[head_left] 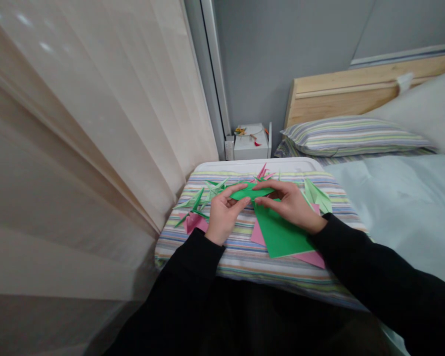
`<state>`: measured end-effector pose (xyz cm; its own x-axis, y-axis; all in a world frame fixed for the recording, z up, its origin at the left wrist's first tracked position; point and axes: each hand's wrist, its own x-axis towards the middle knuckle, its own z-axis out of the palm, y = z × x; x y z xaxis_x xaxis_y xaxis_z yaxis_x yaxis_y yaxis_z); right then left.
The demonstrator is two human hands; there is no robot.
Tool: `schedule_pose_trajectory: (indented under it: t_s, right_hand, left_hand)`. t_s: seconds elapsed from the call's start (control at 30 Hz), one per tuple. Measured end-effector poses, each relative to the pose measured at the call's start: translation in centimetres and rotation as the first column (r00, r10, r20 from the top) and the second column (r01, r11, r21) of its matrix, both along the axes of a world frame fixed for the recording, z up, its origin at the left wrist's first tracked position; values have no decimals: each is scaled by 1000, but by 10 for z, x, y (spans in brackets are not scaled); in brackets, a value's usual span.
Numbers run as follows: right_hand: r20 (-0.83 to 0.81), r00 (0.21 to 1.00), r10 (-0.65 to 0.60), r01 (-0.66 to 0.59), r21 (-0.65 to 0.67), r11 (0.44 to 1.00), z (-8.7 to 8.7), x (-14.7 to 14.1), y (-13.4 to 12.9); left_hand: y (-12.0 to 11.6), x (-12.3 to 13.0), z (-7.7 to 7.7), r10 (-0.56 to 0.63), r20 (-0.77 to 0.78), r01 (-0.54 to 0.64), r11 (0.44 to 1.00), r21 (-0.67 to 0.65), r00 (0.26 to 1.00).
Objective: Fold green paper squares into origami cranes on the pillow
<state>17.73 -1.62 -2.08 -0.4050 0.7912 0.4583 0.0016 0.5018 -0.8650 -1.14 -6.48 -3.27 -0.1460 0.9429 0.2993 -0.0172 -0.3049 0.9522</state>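
Observation:
A folded piece of green origami paper [249, 191] is held up between both hands, above a small table. My left hand [223, 213] pinches its left end between thumb and fingers. At its right end, my right hand [289, 202] grips it the same way. Below my right hand lies a stack of square green paper [285, 232], with pink paper [258, 234] sticking out from under it. Folded paper cranes in green [196, 203] and pink [195, 222] lie to the left. Another pink folded piece [263, 172] sits behind the hands.
The table is covered with a striped cloth [241, 254] and has a white rim [255, 166]. A light green folded paper [317, 194] lies at its right. Curtains [107, 123] hang on the left; a bed [396, 198] stands on the right. A white nightstand [250, 146] is behind.

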Motion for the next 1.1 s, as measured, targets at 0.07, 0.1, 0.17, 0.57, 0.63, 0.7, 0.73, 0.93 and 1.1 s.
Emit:
schedule_pose_trajectory:
  t_s: [0.07, 0.1, 0.17, 0.57, 0.63, 0.7, 0.73, 0.93, 1.1]
  right_hand:
    - [4, 1000, 13, -13, -11, 1000, -2, 0, 0]
    - [-9, 1000, 15, -15, -28, 999, -3, -1, 1]
    - [-30, 1000, 9, -10, -59, 998, -5, 0, 2]
    - [-1, 997, 78, -78, -92, 993, 2, 1, 0]
    - [11, 997, 80, -79, -76, 994, 1, 1, 0]
    - [-4, 998, 61, -61, -44, 997, 0, 0, 0]
    - [-8, 998, 57, -57, -31, 998, 0, -1, -1]
    - [-40, 998, 52, -55, -86, 995, 2, -1, -1]
    - [-112, 993, 45, -67, -201, 977, 1, -2, 3]
  left_hand:
    - [-1, 0, 1, -31, 27, 31, 999, 8, 999]
    - [-2, 0, 1, -58, 39, 57, 998, 9, 998]
    - [-4, 1, 2, -104, 56, 103, 995, 13, 993]
    - [1, 2, -1, 17, 45, -18, 999, 27, 999]
    - [1, 2, -1, 43, 36, -44, 999, 21, 998]
    - [0, 2, -1, 53, 31, -53, 998, 13, 998]
    - [0, 2, 0, 50, 33, -50, 999, 9, 998]
    - [0, 5, 0, -10, 55, 6, 998, 62, 998]
    - [0, 7, 1, 53, 115, -66, 992, 111, 992]
